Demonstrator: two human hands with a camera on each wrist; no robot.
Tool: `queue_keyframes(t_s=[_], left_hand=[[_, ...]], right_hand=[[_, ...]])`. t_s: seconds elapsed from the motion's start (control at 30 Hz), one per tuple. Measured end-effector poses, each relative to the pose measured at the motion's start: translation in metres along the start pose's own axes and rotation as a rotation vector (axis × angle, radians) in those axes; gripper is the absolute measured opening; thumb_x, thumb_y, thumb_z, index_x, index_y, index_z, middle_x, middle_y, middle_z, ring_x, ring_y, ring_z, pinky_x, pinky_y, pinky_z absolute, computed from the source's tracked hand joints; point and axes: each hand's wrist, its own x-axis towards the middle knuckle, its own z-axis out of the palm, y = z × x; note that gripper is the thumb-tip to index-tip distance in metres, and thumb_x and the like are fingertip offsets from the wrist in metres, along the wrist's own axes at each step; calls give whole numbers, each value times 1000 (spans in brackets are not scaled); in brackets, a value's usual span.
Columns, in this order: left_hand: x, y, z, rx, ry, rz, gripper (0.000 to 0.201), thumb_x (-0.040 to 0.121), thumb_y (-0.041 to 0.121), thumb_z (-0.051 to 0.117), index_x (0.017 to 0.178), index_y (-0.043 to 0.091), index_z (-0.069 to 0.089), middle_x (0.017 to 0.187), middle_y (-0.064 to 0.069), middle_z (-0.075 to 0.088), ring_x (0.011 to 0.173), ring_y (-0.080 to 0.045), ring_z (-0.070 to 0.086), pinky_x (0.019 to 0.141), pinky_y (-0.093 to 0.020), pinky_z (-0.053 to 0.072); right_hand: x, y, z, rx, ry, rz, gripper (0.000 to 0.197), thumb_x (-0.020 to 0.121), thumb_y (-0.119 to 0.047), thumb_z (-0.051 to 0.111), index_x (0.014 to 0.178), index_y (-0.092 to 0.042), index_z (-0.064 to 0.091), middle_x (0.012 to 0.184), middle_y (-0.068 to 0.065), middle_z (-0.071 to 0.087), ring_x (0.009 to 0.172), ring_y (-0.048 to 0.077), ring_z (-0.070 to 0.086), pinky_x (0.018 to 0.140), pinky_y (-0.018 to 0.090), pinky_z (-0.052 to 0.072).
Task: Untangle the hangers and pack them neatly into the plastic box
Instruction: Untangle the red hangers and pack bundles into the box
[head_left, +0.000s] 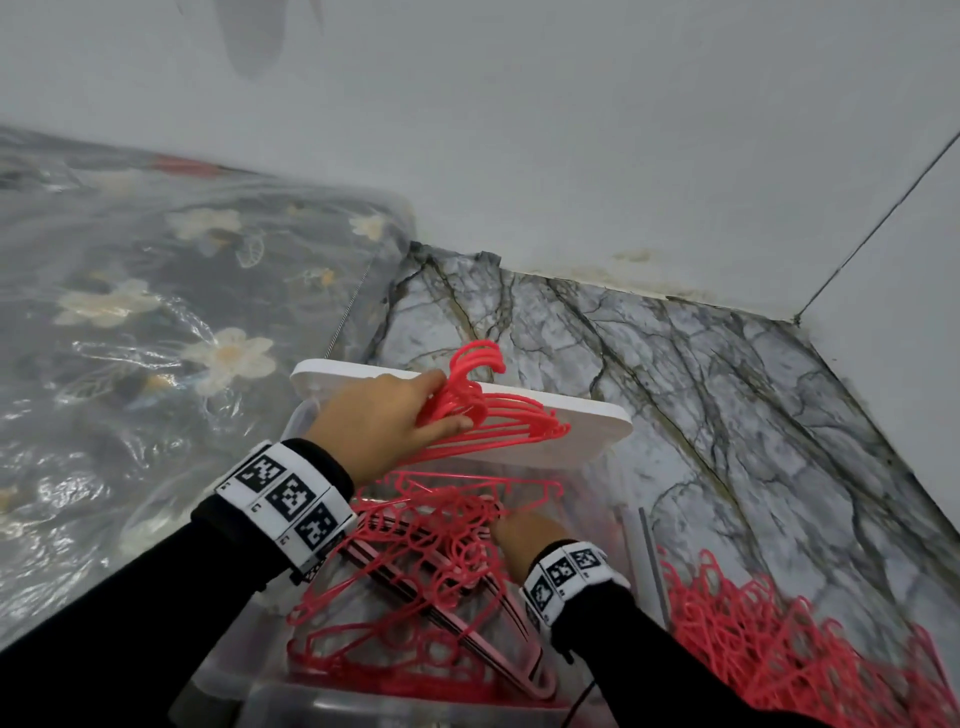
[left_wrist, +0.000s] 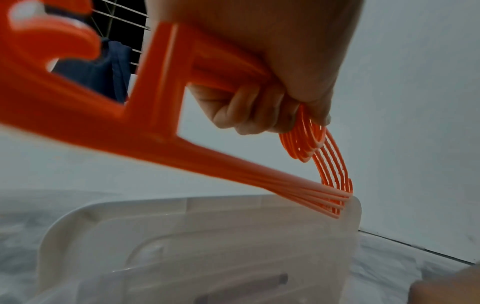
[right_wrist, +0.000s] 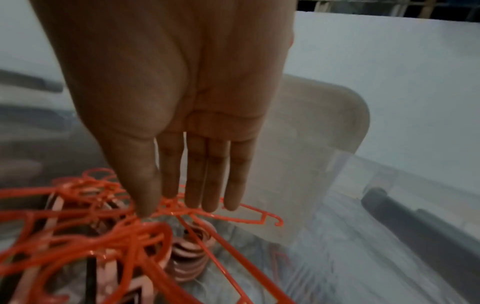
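My left hand grips a stacked bundle of red hangers by their necks, above the far end of the clear plastic box. The left wrist view shows the fingers curled round that bundle. My right hand is lower, inside the box, and its straight fingertips touch loose red hangers lying there. Pale pink hangers lie stacked beneath them. A tangled pile of red hangers lies on the floor to the right of the box.
A white lid leans at the box's far end, just behind the held bundle. A plastic-wrapped flowered mattress fills the left side. Marble-patterned floor runs to the white walls. Thin pale rods lie between box and pile.
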Motion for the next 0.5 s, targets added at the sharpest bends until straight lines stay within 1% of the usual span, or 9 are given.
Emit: queue_keyframes(t_s=[0.07, 0.13, 0.2, 0.23, 0.3, 0.37, 0.43, 0.5], left_hand=[[-1, -2, -1, 17, -4, 30, 68, 77, 76, 23, 112, 25, 52, 76, 8, 57, 64, -12, 49, 58, -31, 38], [0, -5, -2, 11, 1, 42, 74, 75, 77, 18, 114, 25, 51, 79, 7, 60, 66, -12, 50, 59, -31, 40], [0, -8, -2, 1, 12, 45, 74, 75, 78, 17, 115, 26, 51, 79, 6, 61, 64, -10, 48, 57, -30, 36], [0, -9, -1, 4, 14, 46, 74, 75, 78, 17, 115, 26, 51, 79, 6, 61, 64, -11, 49, 57, -30, 36], [-1, -11, 1, 27, 11, 49, 73, 75, 78, 17, 114, 27, 51, 80, 5, 62, 68, -14, 56, 58, -32, 40], [0, -11, 3, 42, 14, 57, 70, 76, 78, 18, 112, 27, 51, 80, 4, 63, 71, -15, 59, 58, -32, 41], [1, -10, 3, 40, 16, 66, 69, 77, 77, 19, 113, 27, 51, 81, 4, 64, 72, -15, 59, 59, -31, 42], [2, -8, 3, 34, 15, 72, 71, 77, 78, 19, 116, 28, 50, 82, 4, 65, 73, -15, 60, 62, -32, 45]], right_hand=[[9, 3, 10, -19, -33, 52, 37, 95, -10, 48, 131, -2, 50, 133, 19, 52, 122, 35, 51, 101, 47, 43], [15, 9, 18, -14, -49, 73, 39, 95, -8, 47, 133, -1, 46, 135, 19, 50, 124, 35, 49, 102, 45, 41], [22, 16, 24, -2, 4, 91, 45, 90, -1, 51, 134, 0, 43, 134, 20, 50, 123, 36, 50, 100, 45, 43], [26, 18, 25, 2, 53, 96, 52, 88, 0, 53, 138, 0, 38, 136, 20, 47, 124, 36, 49, 100, 46, 43], [37, 21, 27, -16, 147, 88, 66, 86, -3, 56, 145, -3, 26, 142, 19, 39, 131, 34, 41, 104, 48, 37], [47, 19, 28, -59, 181, 79, 62, 87, -5, 51, 144, -7, 26, 145, 14, 36, 135, 30, 34, 108, 50, 30], [55, 16, 31, -79, 150, 53, 56, 91, -5, 45, 144, -9, 26, 149, 12, 32, 137, 30, 29, 107, 51, 29], [61, 12, 34, -94, 101, 18, 52, 94, -6, 41, 144, -8, 26, 149, 14, 32, 138, 31, 28, 106, 50, 29]])
